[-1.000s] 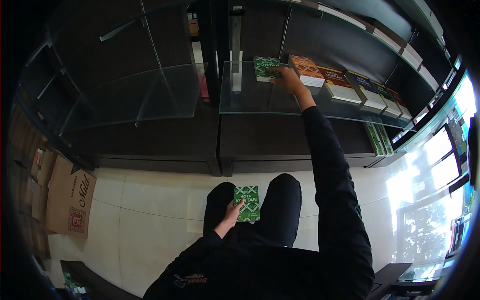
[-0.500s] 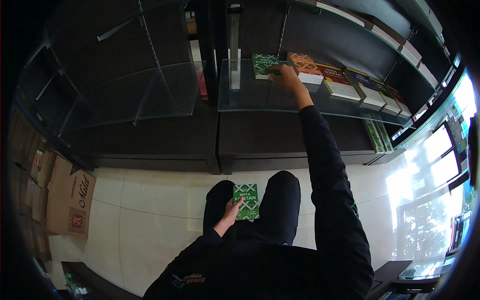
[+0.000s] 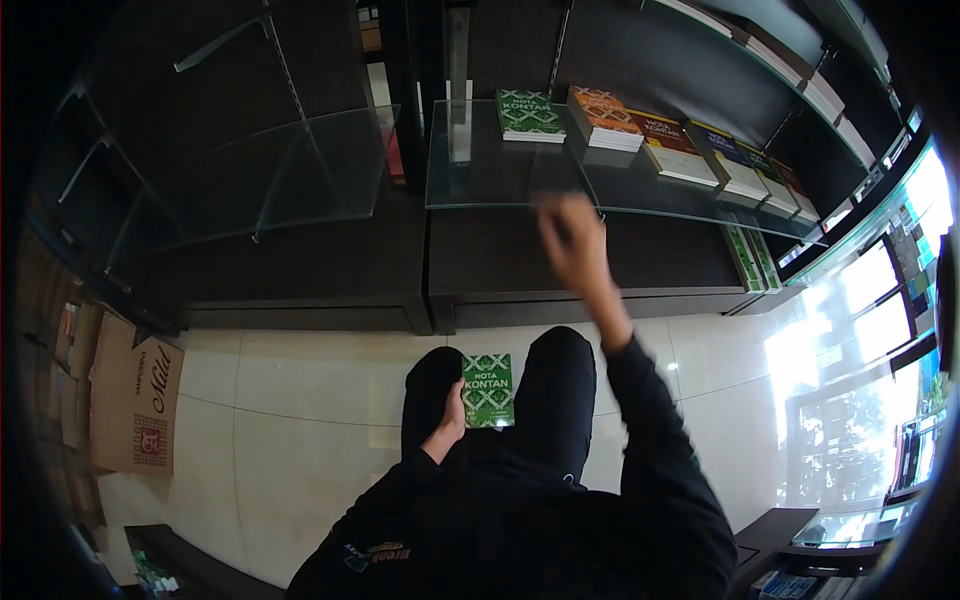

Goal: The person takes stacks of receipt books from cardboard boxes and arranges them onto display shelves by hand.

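green pad [image 3: 488,390] gripped low between the knees [image 3: 562,352], right hand [image 3: 575,245] off the stacks.
left hand [image 3: 455,412] has fingers closed on the pad's left side, cover up, probably so the title stays clear. right fingers blurred by the front edge of the glass shelf [image 3: 490,185]: can't tell how open, nothing visible in them. green stack [image 3: 530,115] near that shelf's back left corner, orange stack [image 3: 604,118] to its right, titles facing the front, likely for easy reading.
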